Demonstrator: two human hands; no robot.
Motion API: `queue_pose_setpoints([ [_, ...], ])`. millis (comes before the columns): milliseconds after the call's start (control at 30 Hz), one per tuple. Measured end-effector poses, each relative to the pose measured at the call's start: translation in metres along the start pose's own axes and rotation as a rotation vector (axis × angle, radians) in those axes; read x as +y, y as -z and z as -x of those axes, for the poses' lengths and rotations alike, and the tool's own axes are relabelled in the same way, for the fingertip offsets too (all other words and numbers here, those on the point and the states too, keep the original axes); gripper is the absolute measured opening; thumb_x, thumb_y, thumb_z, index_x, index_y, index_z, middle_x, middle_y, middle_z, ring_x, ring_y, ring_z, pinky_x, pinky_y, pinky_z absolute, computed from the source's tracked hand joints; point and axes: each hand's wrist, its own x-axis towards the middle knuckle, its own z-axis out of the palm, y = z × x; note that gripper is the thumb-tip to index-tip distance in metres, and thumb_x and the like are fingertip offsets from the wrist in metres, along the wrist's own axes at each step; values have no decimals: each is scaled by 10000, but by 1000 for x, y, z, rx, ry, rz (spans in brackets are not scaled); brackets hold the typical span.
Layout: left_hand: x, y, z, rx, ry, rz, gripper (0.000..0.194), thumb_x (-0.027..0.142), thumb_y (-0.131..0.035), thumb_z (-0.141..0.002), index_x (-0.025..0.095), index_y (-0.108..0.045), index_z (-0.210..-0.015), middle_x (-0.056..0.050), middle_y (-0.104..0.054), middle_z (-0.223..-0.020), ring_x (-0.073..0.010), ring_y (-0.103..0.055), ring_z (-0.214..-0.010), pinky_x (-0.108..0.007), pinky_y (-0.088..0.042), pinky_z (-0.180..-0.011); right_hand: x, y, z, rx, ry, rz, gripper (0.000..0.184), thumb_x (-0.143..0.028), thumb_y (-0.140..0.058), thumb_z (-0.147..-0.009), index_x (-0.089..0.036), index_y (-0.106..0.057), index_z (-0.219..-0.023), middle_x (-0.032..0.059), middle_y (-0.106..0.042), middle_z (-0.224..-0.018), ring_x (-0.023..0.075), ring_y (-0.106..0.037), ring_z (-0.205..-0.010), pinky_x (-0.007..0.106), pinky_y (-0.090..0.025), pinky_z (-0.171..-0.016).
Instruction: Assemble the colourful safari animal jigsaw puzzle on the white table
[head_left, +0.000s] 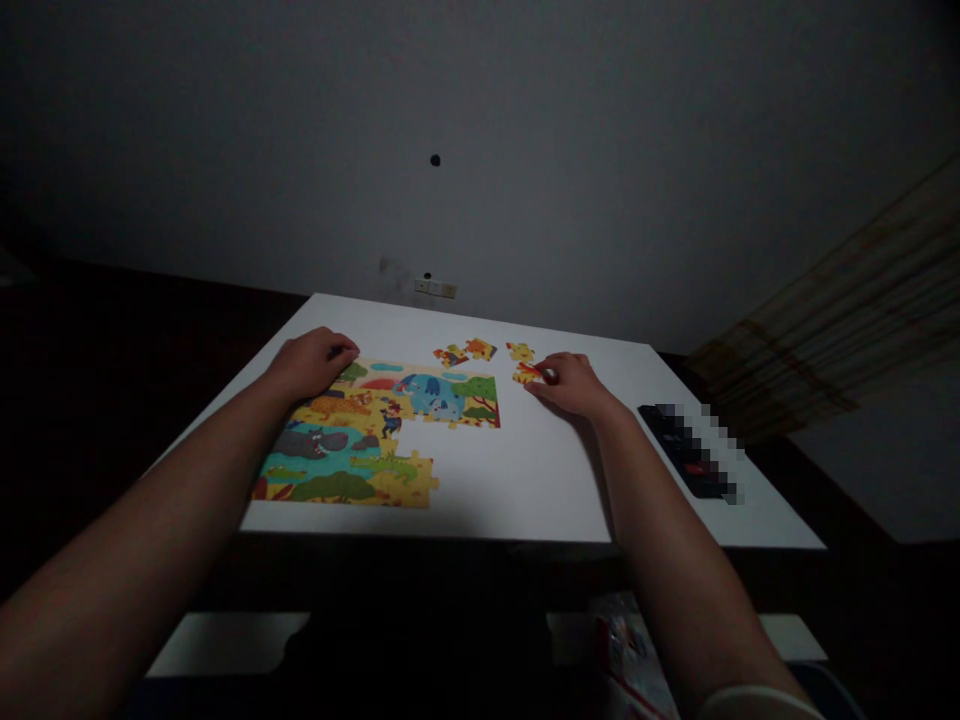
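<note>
A partly joined jigsaw puzzle [330, 490] with cartoon animals lies on the left half of the white table. It shows a hippo, elephants, a leopard and a crocodile, and a gap opens at its lower right. My left hand [311, 362] rests at the puzzle's upper left edge, fingers curled in, with nothing visible in them. Right of the puzzle, my right hand [570, 385] pinches a yellow and red puzzle piece [526, 374] at the tabletop. Just beyond it lies a yellow loose piece [520, 351]. Two more loose pieces, one orange [480, 348] and one darker [450, 356], lie behind the puzzle.
A dark flat object [679, 450], partly pixelated, lies at the table's right side. The white table [525, 480] stands near a grey wall with a socket strip [435, 289]. A curtain [817, 330] hangs at right. Below the front edge is a plastic-wrapped package [634, 655].
</note>
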Motion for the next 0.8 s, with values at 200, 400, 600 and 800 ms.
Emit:
queue_pose_setpoints([
  [200,3,5,1,11,109,-22,360,499,-503,-823,262,-713,-993,-65,-675,-1040,-247,-605,-962,-324,-445,-810,-7,-6,0,58,-82,-210,340,-409,-763,-659,-215,-672,-923,77,-642,-865,256,-571,-861,441,-450,-838],
  [400,2,2,1,25,117,16,346,482,-523,-827,243,-713,-990,-82,-661,-1030,-245,-596,-933,-340,-432,-812,-48,16,3,106,-188,-799,219,-214,-773,-615,-219,-646,-793,-13,-637,-709,147,-557,-615,279,-429,-565],
  [600,3,0,4,43,127,-11,347,452,-510,-832,225,-703,-1009,-78,-640,-1014,-239,-584,-924,-339,-424,-823,-112,24,21,-440,4,-993,341,-213,-759,-628,-206,-683,-960,-43,-620,-620,116,-529,-536,237,-388,-497],
  [800,6,2,6,29,142,-11,345,425,-509,-830,217,-698,-1031,-82,-630,-1027,-251,-572,-946,-354,-412,-855,-150,1,49,-461,65,-755,188,-264,-672,-729,-210,-699,-907,-23,-584,-567,116,-473,-472,233,-311,-425],
])
